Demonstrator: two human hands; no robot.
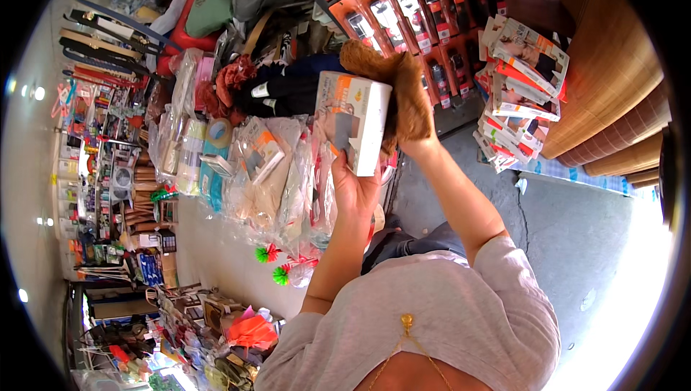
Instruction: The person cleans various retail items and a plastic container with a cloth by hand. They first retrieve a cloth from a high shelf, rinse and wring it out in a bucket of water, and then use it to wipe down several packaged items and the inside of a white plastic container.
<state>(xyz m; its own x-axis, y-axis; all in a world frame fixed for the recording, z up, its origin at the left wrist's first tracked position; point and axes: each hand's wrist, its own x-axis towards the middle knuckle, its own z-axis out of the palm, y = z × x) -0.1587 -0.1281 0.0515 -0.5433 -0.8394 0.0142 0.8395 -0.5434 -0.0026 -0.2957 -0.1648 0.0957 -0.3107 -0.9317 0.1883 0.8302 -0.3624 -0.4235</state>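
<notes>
My left hand (356,191) grips the lower end of a white cardboard box (371,124) with an orange band and a printed picture. A brown plush cloth (417,100) covers my right hand (418,143), leaving only the wrist side bare. The cloth is against or just beside the box's right side; contact is hard to make out. Its folds hide my right fingers. Similar boxes are stacked loosely (521,94) at the right. Another such box (259,151) lies on clear plastic-wrapped goods (291,186) left of my hands.
Carded packages hang on a display rack (410,8) beyond the box. Rolled mats (604,67) stand at the far right. A tape roll (218,132) and dark folded clothing (286,86) sit to the left. Grey concrete floor (464,170) shows below. Stocked shelves (124,175) are further left.
</notes>
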